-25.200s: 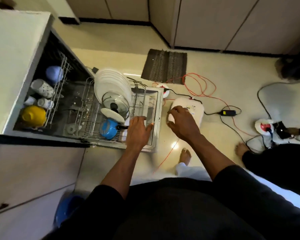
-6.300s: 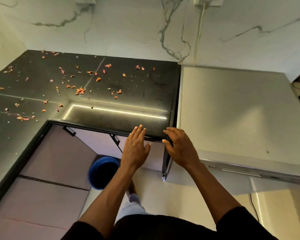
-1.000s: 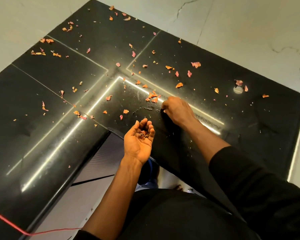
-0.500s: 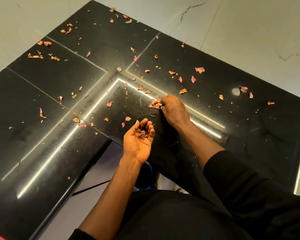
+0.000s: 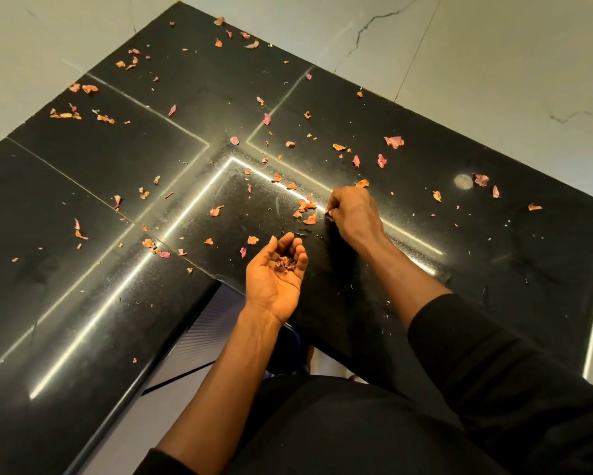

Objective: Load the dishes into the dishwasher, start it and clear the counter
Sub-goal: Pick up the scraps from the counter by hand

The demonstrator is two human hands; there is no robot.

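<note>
The black L-shaped counter (image 5: 116,166) is strewn with several small orange and pink petal scraps. My left hand (image 5: 276,275) hovers palm up at the counter's inner corner, cupped around a small heap of scraps (image 5: 284,264). My right hand (image 5: 353,216) rests on the counter just beyond it, fingertips pinched on a scrap beside a little cluster of petals (image 5: 305,210). The dishwasher is out of view.
White marble walls (image 5: 459,56) close the counter at the back and left. Pale cabinet fronts (image 5: 192,354) sit below the counter edge. More scraps lie far left (image 5: 65,114) and far right (image 5: 480,180). A round pale mark (image 5: 463,181) shows on the right part.
My right hand has shifted slightly farther along the counter into the petal cluster and pinched a scrap. My left hand stays cupped in the same place with its scraps.
</note>
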